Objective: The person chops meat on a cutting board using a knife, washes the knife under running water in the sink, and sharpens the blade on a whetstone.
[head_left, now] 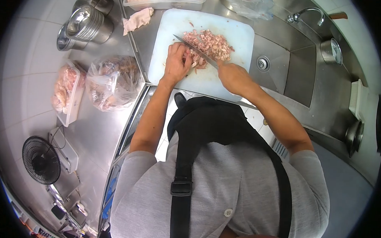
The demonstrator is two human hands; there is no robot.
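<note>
Right hand (236,80): fingers wrapped round the handle of a kitchen knife (198,52), gripping it firmly. The blade points up and to the left across the chopped meat (212,43), its tip just past the left edge of the pile.

Left hand (175,64): fingers bent and drawn together, fingertips down at the meat on the near side of the blade. Whether they pinch a piece cannot be told; the knuckles hide the contact.

Meat: small pink and pale pieces, gathered in a loose heap on the upper middle of the white cutting board (168,32). A few scraps lie apart from the heap, on the bare board.

Surroundings: a stainless steel sink (299,78) lies directly to the right of the board, with a curved faucet (307,14) at its far side. Past the board's far left corner, a pale pink strip (138,20) lies on the steel, near a plastic tub (165,3) with raw meat inside. On the left-hand worktop (98,136): stacked metal bowls (85,23), a knotted clear plastic bag (112,82) with brownish contents, a second tub (76,94) heaped with raw meat, and a black fan (41,160).
</note>
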